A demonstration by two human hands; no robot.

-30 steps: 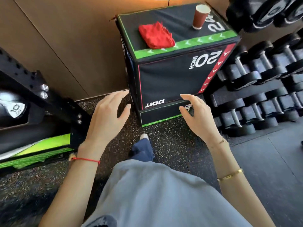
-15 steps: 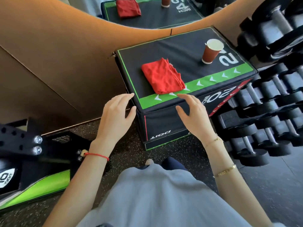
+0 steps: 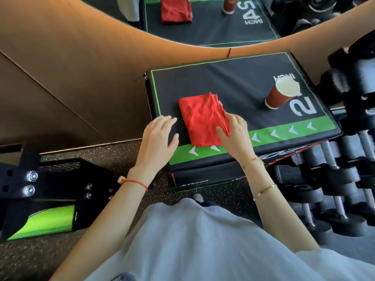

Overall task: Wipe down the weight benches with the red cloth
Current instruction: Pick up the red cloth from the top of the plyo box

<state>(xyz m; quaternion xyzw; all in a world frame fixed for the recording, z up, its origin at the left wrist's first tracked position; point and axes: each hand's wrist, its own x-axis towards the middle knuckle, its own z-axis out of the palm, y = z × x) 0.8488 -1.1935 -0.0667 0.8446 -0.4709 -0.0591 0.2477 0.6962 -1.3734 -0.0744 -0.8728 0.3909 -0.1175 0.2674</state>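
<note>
A folded red cloth point(image 3: 200, 120) lies on the black padded top of a plyo box point(image 3: 233, 88) with a green front stripe. My right hand point(image 3: 235, 134) is at the cloth's right edge, thumb on top of the fabric and fingers curled round the folded edge. Just left of the cloth, my left hand point(image 3: 158, 138) hovers over the box's front left corner with its fingers straight and holding nothing. No weight bench is clearly in view.
A brown paper cup point(image 3: 281, 95) stands upright on the box's right side. Racked dumbbells point(image 3: 334, 179) crowd the right. A black rack frame point(image 3: 30, 183) with a green pad is at the left. A mirror point(image 3: 203, 17) and wall are behind the box.
I have moved closer and over the box. Both hands rose from the box's front face to its top; my right hand reached the red cloth's right edge.
</note>
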